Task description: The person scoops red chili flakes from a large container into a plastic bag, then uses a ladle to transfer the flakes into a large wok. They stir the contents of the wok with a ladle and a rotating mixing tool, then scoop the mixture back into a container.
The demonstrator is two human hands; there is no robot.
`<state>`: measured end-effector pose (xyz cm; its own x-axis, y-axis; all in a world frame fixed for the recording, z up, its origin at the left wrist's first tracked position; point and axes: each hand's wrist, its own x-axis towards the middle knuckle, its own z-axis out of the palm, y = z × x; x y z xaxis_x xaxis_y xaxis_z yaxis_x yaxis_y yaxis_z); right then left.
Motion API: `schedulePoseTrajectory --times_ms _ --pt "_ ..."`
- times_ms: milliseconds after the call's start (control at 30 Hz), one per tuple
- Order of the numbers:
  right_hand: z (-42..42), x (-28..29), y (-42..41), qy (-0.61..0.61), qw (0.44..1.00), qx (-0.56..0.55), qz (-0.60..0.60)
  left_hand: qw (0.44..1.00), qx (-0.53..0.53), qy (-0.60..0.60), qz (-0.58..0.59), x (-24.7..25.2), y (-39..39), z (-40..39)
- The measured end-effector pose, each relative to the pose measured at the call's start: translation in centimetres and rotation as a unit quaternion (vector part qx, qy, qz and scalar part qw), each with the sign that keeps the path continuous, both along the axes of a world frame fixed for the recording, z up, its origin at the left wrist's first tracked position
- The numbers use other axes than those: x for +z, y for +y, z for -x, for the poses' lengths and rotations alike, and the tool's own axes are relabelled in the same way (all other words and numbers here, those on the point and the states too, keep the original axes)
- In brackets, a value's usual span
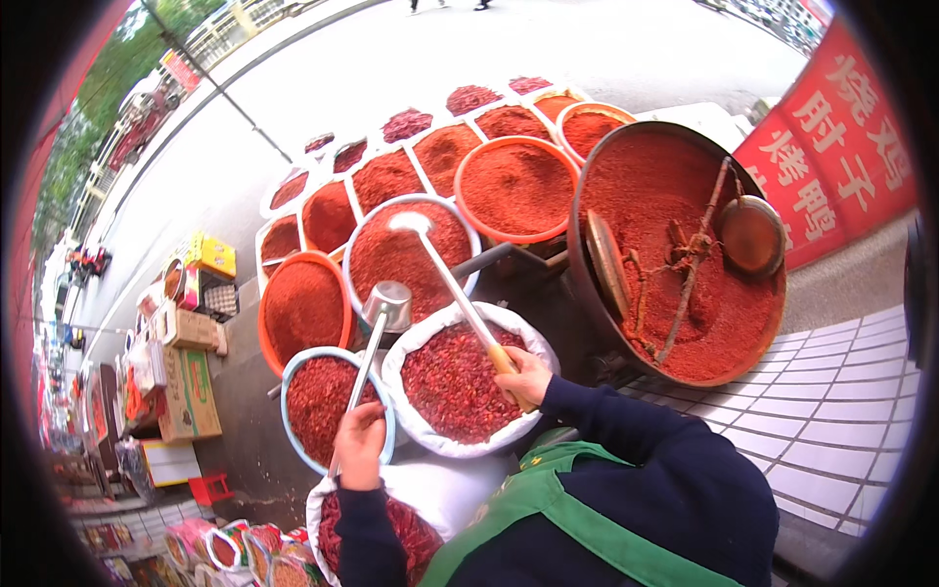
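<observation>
My left hand [362, 439] grips the thin metal handle of a ladle [389, 303], its deep cup above the rim of a basin of ground chili. My right hand [525, 377] holds the wooden grip of a long-handled metal scoop [411, 222], whose pale head is over the chili powder in the white-rimmed basin [376, 257]. Below the scoop's handle stands a white sack [416, 433] of crushed red chili. A light-blue basin [298, 452] of chili flakes is beside my left hand. An open sack of dried chilies [424, 539] lies under my left forearm.
At the right stands a large round metal vessel [770, 323] of chili powder, with a stick and round weights across it. Orange basins [519, 236] and white trays of ground chili spread ahead. Cardboard boxes [189, 396] and a red stool [210, 488] are at left.
</observation>
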<state>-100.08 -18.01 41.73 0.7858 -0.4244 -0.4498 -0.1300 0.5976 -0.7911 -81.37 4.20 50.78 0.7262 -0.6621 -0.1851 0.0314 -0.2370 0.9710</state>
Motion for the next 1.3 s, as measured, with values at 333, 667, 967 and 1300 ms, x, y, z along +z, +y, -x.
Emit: schedulePoseTrajectory --times_ms 333,667,967,1300 --pt "2.9 4.4 -14.0 -0.116 0.969 -0.191 0.104 0.950 -0.264 -0.121 -0.111 -11.2 -16.6 0.4" --pt "18.4 -3.8 -38.8 0.286 0.821 -0.351 0.347 0.850 -0.243 -0.422 -0.201 -23.3 -29.2 -5.5" --pt "21.8 -7.3 -46.4 0.387 0.787 -0.406 0.258 0.752 -0.404 -0.372 -0.365 -23.7 -39.6 -5.3" --pt "15.0 -6.3 -34.4 0.284 0.916 -0.134 0.248 0.736 -0.394 -0.462 -0.301 -25.6 -38.8 -6.5"
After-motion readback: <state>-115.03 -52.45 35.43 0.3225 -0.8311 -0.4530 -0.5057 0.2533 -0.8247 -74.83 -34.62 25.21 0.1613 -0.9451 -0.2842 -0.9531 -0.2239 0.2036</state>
